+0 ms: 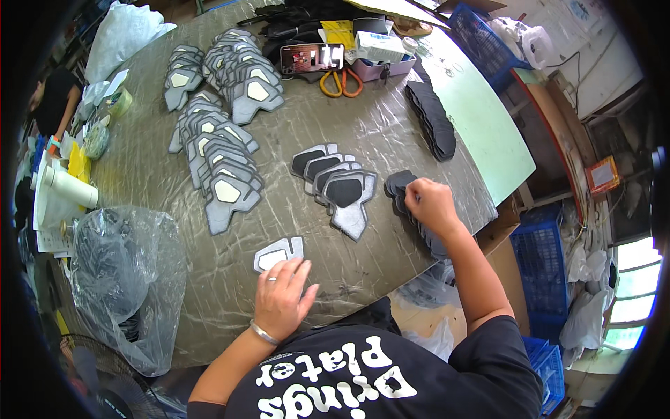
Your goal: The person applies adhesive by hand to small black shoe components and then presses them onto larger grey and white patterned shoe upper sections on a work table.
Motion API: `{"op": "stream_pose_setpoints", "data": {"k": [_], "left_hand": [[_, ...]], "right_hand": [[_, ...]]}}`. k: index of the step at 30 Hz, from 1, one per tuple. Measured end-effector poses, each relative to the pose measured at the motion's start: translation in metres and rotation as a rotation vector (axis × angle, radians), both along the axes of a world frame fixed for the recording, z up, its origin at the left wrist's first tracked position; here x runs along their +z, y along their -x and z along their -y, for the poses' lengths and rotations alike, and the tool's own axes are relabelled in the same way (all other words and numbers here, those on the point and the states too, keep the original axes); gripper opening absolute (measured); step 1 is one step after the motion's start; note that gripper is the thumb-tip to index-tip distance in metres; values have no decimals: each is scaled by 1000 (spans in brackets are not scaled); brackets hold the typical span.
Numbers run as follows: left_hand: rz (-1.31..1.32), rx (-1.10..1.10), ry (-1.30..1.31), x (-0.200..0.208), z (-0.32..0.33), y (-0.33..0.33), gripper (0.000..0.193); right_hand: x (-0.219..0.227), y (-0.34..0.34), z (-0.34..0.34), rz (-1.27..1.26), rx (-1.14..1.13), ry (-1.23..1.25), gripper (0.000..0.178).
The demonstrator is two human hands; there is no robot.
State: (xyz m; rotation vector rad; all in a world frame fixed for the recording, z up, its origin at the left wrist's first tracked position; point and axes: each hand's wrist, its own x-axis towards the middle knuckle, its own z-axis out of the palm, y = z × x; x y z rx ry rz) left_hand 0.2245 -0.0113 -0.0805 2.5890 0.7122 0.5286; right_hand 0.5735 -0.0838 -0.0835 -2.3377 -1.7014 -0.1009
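My left hand (283,297) lies with its fingers stretched out over the lower edge of a flat grey piece with a white patch (271,258). At the right, my right hand (429,202) has its fingers pinched together at the top of an overlapping row of small black pieces (398,180); the fingertips partly hide what they grip. Between the hands and farther off lies a fanned stack of grey pieces with black patches (345,192). Beyond it to the left, long overlapping rows of grey pieces with white patches (227,192) cover the table.
A plastic-wrapped table (335,269) spreads before me. Another row of black pieces (431,122) lies at the far right. Orange-handled scissors (340,84), a phone (312,58) and a box of supplies (384,66) sit at the back. A clear plastic bag (129,279) stands left; a person (59,101) is beyond.
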Motion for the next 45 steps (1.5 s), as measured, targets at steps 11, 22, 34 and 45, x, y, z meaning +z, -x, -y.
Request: {"op": "stream_pose_setpoints", "data": {"k": [11,22,34,45], "left_hand": [[145,-408,-179,-19,-20,-192,50],[255,-310,-63,-25,-23,-201,47],[825,450,1335,6,-22,-38,12],[617,607,1126,-30,-1,36,14]], "right_hand": [[-15,-46,2,-1097,-445,-212,26],[41,-50,17,-460,-575,-713,15],[29,157,-17,-609,476,-404,32],[-2,181,-34,-1068,73,286,27]]}}
